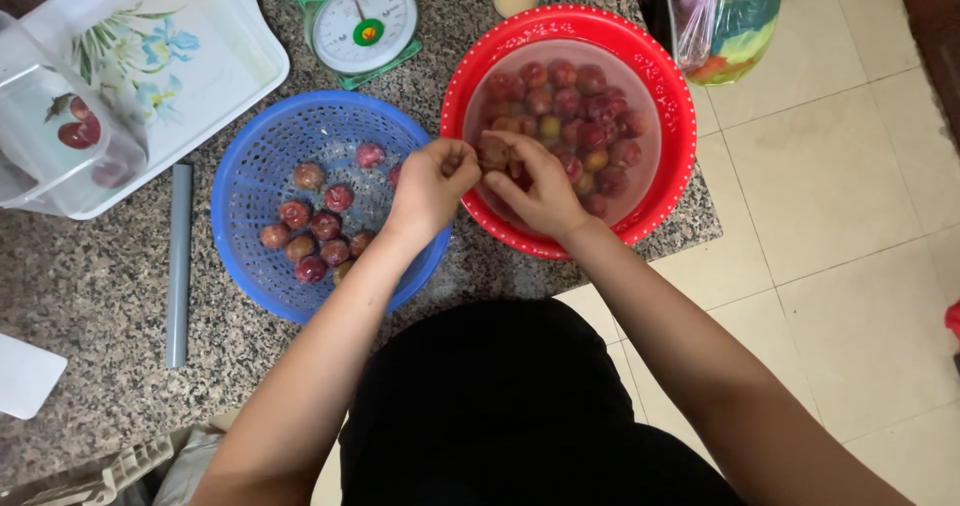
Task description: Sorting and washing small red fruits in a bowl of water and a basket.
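Both hands meet over the near rim of the red bowl point(668, 86), which sits on the speckled bench point(90, 296) and holds water and many red and yellowish plums point(570, 116). The right hand point(540, 191) pinches one plum point(493, 151) with closed fingers; the left hand point(432, 181) is curled, fingertips touching the same fruit, seemingly rubbing or picking at it. Just beside the bowl, the blue colander point(250, 166) holds about ten plums already. By the look of it, the step in hand is cleaning one plum. Moving it would call for a short carry leftward across the two rims and a low release.
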